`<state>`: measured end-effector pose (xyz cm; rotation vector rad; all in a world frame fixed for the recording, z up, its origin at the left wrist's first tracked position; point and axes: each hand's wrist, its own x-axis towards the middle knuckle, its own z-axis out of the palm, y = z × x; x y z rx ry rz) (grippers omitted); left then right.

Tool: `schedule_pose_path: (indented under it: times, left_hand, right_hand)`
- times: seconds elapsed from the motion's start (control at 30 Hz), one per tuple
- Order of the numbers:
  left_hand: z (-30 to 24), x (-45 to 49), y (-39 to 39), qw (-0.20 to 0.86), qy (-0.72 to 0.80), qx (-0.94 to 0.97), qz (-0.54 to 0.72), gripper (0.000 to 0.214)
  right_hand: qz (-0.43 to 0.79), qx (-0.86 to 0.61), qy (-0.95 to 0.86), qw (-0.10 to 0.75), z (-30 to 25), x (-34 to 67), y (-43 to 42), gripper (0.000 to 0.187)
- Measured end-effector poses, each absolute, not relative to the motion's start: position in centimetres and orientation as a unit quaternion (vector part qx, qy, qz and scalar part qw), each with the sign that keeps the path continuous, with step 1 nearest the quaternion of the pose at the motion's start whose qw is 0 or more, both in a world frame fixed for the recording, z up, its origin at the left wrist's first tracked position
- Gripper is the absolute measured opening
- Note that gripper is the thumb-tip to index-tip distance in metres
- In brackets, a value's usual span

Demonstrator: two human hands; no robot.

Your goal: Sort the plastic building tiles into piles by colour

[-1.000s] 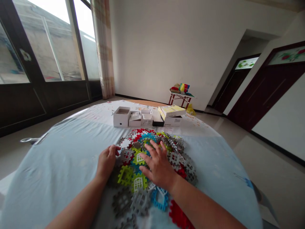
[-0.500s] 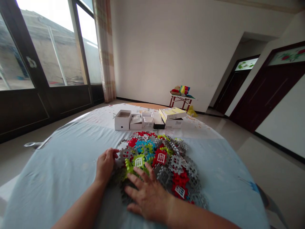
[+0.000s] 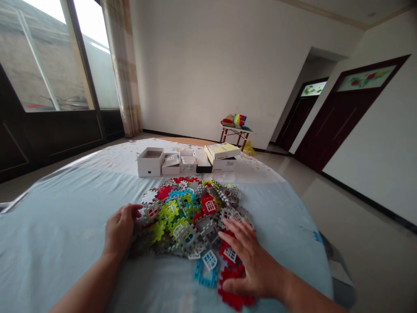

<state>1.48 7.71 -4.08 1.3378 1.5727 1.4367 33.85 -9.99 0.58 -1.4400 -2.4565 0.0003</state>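
Left hand point(image 3: 120, 228): lies palm down on the pale blue tablecloth point(image 3: 58, 217), with fingers loosely curved and a little apart, gripping nothing. Touches with its fingertips the near left edge of a heap of toothed plastic interlocking tiles point(image 3: 187, 208) in grey, red, lime green and blue. Just beyond those fingertips: a grey square tile with a white window insert point(image 3: 152, 211).

Right hand point(image 3: 256, 267): lies flat, palm down, with fingers spread wide. Presses on the near right edge of the same heap and holds nothing. Under palm and fingers: red toothed tiles point(image 3: 233, 299), visible past the heel of the hand. Just beside the index finger: a red tile with a white window point(image 3: 230, 254). Just left of the thumb: a blue open-frame tile point(image 3: 206, 274), with a loose white window piece point(image 3: 209, 259) touching its far edge.

Between the two hands: the bulk of the heap, a jumble of overlapping tiles at all angles. Lime green ones nearer the left hand. Further out, near the middle: a red tile with a white arched window point(image 3: 209, 204).

Well beyond both hands, past the heap: a row of small cardboard boxes on the cloth. On the left-hand side, an open white box point(image 3: 150, 161); in the middle, a black box point(image 3: 203, 165); on the right-hand side, a flat box with a yellow lid point(image 3: 223, 151). Further off still, by the white wall: a small red-legged table point(image 3: 235, 130) bearing coloured things too small to make out.
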Motion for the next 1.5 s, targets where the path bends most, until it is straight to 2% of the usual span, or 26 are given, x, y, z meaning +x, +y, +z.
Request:
schedule_pose_path:
  times: [0.1, 0.2, 0.73, 0.83, 0.97, 1.03, 1.1, 1.2, 1.33, 1.5]
  left_hand:
    - [-4.3, 1.4, 7.9, 0.309, 0.597, 0.508, 0.539, 0.037]
    - [-4.4, 1.3, 8.0, 0.309, 0.604, 0.503, 0.535, 0.039]
    - [-3.7, 1.5, 7.3, 0.324, 0.607, 0.497, 0.528, 0.036]
    - [-3.6, 1.5, 7.4, 0.32, 0.611, 0.491, 0.532, 0.035]
    - [-3.7, 1.3, 7.5, 0.318, 0.612, 0.487, 0.536, 0.035]
    - [-3.7, 1.2, 7.4, 0.319, 0.61, 0.489, 0.536, 0.035]
    - [-3.7, 1.1, 7.3, 0.32, 0.609, 0.487, 0.538, 0.036]
    - [-3.6, 0.8, 7.1, 0.327, 0.615, 0.471, 0.541, 0.036]
    - [-3.7, 0.1, 7.1, 0.331, 0.625, 0.457, 0.539, 0.034]
    - [-2.7, 0.5, 6.7, 0.324, 0.653, 0.43, 0.533, 0.031]
  right_hand:
    - [-0.016, -0.5, -0.858, 0.118, -1.4, 35.6, -11.2, 0.093]
    - [-0.032, -0.499, -0.859, 0.109, -3.0, 35.8, -11.0, 0.094]
    - [-0.08, -0.479, -0.845, 0.224, -2.5, 30.4, -0.6, 0.087]
    - [-0.082, -0.478, -0.833, 0.266, -1.4, 30.2, 0.7, 0.081]
    - [-0.062, -0.516, -0.767, 0.376, -0.3, 33.1, 1.3, 0.054]
    - [-0.064, -0.553, -0.707, 0.436, -0.7, 35.7, 1.5, 0.043]
    - [-0.07, -0.585, -0.662, 0.463, -2.0, 38.4, 1.7, 0.042]
    - [-0.029, -0.635, -0.607, 0.477, -4.6, 41.5, 1.9, 0.048]
    - [0.092, -0.684, -0.561, 0.458, -6.4, 41.6, 1.8, 0.058]
    - [0.201, -0.631, -0.59, 0.462, -5.3, 36.8, 1.2, 0.058]
